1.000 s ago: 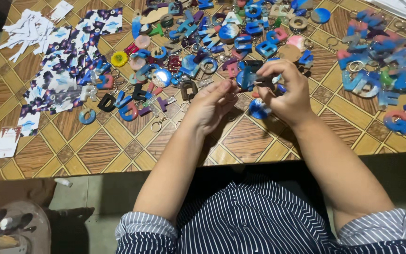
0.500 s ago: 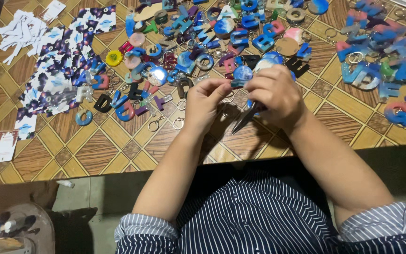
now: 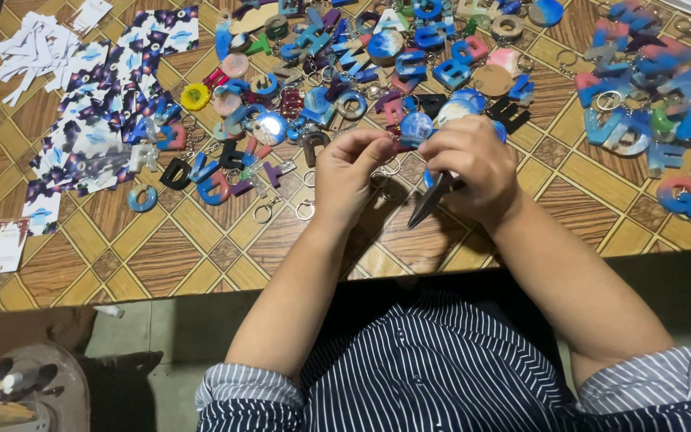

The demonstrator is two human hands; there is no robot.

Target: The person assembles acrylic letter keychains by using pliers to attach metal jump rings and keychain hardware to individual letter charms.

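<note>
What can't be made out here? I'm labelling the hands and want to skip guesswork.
Head view only:
- The piece between the hands: covered by the left hand and right hand.
- The dark pliers: tips hidden inside the right grip.
- Loose key rings: too small to tell open or closed.
- Letter charms at the right: cut by the edge.

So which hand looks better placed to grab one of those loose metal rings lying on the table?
Probably the left hand: the loose rings lie just beside it, while the right hand already grips pliers.
</note>
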